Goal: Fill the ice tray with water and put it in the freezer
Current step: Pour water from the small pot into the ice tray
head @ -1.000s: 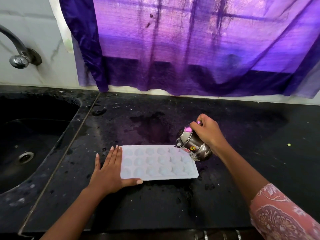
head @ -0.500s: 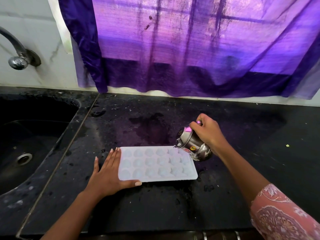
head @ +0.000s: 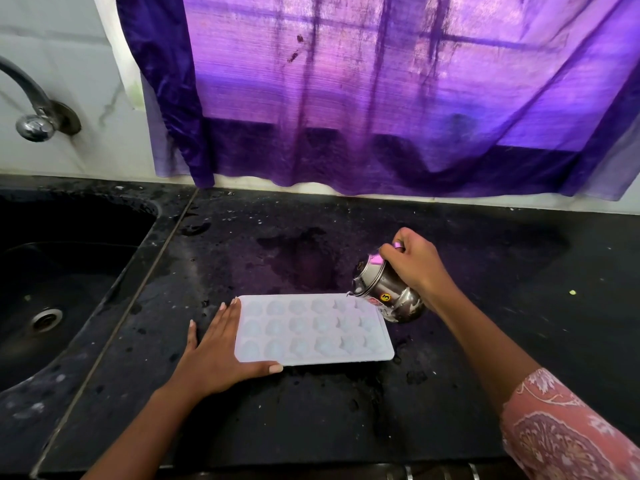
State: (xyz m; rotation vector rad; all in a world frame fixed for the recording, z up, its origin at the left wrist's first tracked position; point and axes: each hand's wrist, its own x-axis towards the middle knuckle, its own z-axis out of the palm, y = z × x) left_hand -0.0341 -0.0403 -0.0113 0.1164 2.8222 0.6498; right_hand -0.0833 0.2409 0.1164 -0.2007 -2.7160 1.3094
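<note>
A white ice tray (head: 311, 329) with several moulded cells lies flat on the black counter (head: 311, 417). My left hand (head: 218, 355) lies flat against the tray's left end, fingers straight along its edge and thumb along its near edge. My right hand (head: 415, 265) grips a small steel pot (head: 384, 294), tilted with its rim down over the tray's far right corner.
A black sink (head: 52, 289) with a drain sits to the left, with a metal tap (head: 33, 109) on the wall above it. A purple curtain (head: 381, 98) hangs behind the counter. Water spots darken the counter around the tray.
Both hands, the tray and the tilted pot stay in place. Only the view has shifted slightly.
</note>
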